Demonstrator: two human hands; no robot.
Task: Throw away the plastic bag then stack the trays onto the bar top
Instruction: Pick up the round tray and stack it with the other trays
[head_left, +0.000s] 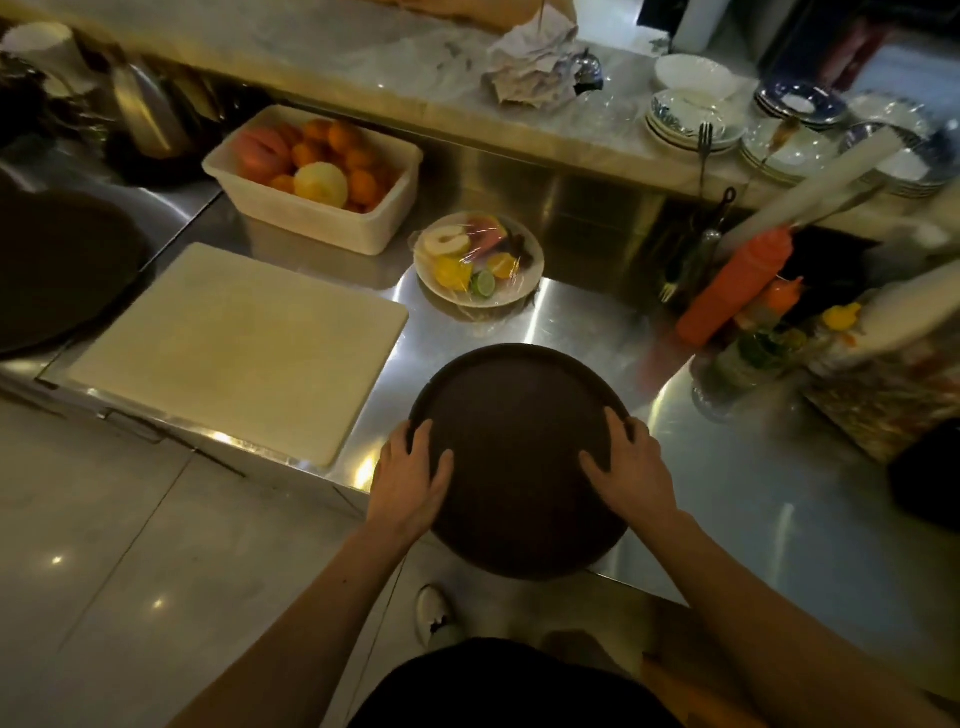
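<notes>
I see a shiny steel counter (597, 332). On it lie a pale cutting board (234, 343), a white tub of fruit (317, 176), a plate of cut fruit under wrap (480, 260) and a round brown tray (519, 441) sticking out over the near edge. Orange squeeze bottles (732, 291) stand at the right.

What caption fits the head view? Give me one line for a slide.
Both hands, left and right, grip a round brown tray at the steel counter edge, beside a cutting board.

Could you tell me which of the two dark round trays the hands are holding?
The one at the counter's near edge, gripped by both hands; the other lies untouched at far left.
</notes>
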